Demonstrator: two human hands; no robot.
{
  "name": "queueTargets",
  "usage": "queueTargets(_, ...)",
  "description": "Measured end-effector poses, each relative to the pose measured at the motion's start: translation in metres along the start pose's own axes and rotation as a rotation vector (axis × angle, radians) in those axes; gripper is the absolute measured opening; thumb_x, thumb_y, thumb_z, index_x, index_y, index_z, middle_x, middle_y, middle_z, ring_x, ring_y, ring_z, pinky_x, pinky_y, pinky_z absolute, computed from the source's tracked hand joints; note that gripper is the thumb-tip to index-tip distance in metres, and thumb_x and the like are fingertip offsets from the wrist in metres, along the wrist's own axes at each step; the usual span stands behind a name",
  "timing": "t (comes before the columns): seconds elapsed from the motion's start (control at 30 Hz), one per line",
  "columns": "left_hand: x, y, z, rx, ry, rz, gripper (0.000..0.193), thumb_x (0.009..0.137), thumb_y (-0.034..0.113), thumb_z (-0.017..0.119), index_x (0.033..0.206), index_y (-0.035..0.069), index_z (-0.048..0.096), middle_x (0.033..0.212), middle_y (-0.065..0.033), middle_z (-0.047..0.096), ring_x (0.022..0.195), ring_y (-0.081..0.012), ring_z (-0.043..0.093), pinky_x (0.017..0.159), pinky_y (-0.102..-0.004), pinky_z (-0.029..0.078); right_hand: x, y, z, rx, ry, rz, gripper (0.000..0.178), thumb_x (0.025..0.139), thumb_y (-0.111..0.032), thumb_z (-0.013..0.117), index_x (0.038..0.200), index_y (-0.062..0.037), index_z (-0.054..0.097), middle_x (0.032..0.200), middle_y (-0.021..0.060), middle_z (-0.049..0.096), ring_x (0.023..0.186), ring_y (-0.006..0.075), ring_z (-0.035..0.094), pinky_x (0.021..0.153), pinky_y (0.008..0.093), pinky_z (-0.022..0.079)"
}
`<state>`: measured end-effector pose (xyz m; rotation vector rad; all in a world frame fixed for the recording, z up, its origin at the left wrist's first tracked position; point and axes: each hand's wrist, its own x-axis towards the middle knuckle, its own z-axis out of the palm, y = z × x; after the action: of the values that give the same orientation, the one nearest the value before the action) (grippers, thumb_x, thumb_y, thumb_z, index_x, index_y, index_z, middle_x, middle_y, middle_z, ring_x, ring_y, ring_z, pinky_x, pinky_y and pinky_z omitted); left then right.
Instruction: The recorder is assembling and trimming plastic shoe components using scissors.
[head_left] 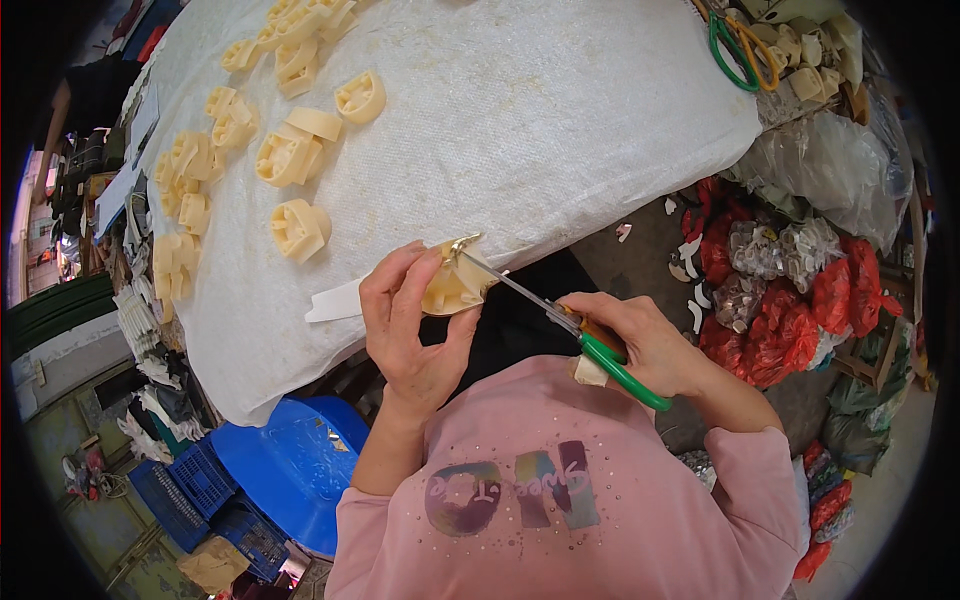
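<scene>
Between the thumb and fingers of my left hand (412, 325) is a cream plastic piece (448, 292) with a shiny gold-coloured edge. Closed around the handle of a long metal-shafted tool (600, 350), my right hand (640, 345) is lower and to the right. The tool has a green handle and an orange part by the shaft; its exact kind is unclear. Its shaft reaches up and left to a small shiny metal bit (462, 243) at the piece's top. A flat white strip (338, 302) lies on the table beside my left hand.
Several cream plastic parts (300, 230) sit on the white-covered table (470, 120). Green and yellow looped handles (735, 52) lie at its far right corner. A blue basin (290, 470) stands at lower left. Red plastic bags (775, 335) and loose white scraps are on the floor at right.
</scene>
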<state>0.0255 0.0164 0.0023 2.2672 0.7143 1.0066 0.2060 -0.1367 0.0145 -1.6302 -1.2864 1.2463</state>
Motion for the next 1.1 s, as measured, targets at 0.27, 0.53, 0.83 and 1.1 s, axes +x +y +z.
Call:
queueTargets(0.27, -0.002, -0.001, 0.000, -0.081, -0.021, -0.037, 0.056, 0.059, -0.004, 0.076, 0.111, 0.003, 0.059, 0.110, -0.0144, 0.054, 0.101, -0.0285, 0.058, 0.084, -0.0353, 0.049, 0.003, -0.004, -0.004, -0.151, 0.059, 0.030, 0.044, 0.080, -0.028, 0.063, 0.117, -0.0076, 0.054, 0.075, 0.0115, 0.060, 0.064, 0.0294, 0.061, 0.058, 0.0377, 0.047)
queueTargets(0.53, -0.002, -0.007, -0.002, -0.104, 0.029, -0.145, 0.058, 0.060, -0.003, 0.077, 0.114, 0.003, 0.057, 0.109, -0.0155, 0.054, 0.101, -0.0279, 0.057, 0.085, -0.0349, 0.048, 0.001, 0.011, 0.001, -0.135, 0.171, -0.126, 0.051, 0.077, -0.029, 0.071, 0.119, -0.0053, 0.054, 0.067, 0.0075, 0.053, 0.056, 0.0216, 0.053, 0.054, 0.0319, 0.043)
queueTargets(0.83, 0.009, -0.005, 0.013, 0.075, -0.095, -0.047, 0.055, 0.064, 0.001, 0.076, 0.116, 0.002, 0.056, 0.108, -0.0109, 0.053, 0.106, -0.0265, 0.051, 0.091, -0.0356, 0.043, 0.010, 0.013, -0.005, 0.446, 0.289, -0.005, 0.070, 0.078, 0.011, 0.053, 0.142, -0.0036, 0.032, 0.125, 0.0100, 0.045, 0.115, 0.0158, 0.045, 0.094, 0.0252, 0.038)
queueTargets(1.1, 0.022, -0.009, 0.020, 0.225, -0.355, -0.118, 0.066, 0.058, 0.001, 0.077, 0.120, 0.004, 0.056, 0.102, -0.0120, 0.054, 0.097, -0.0296, 0.048, 0.086, -0.0385, 0.041, 0.028, 0.007, -0.026, 1.055, 0.379, -0.158, 0.088, 0.077, -0.025, 0.068, 0.146, -0.0031, 0.019, 0.115, 0.0170, 0.052, 0.091, 0.0196, 0.051, 0.085, 0.0337, 0.043)
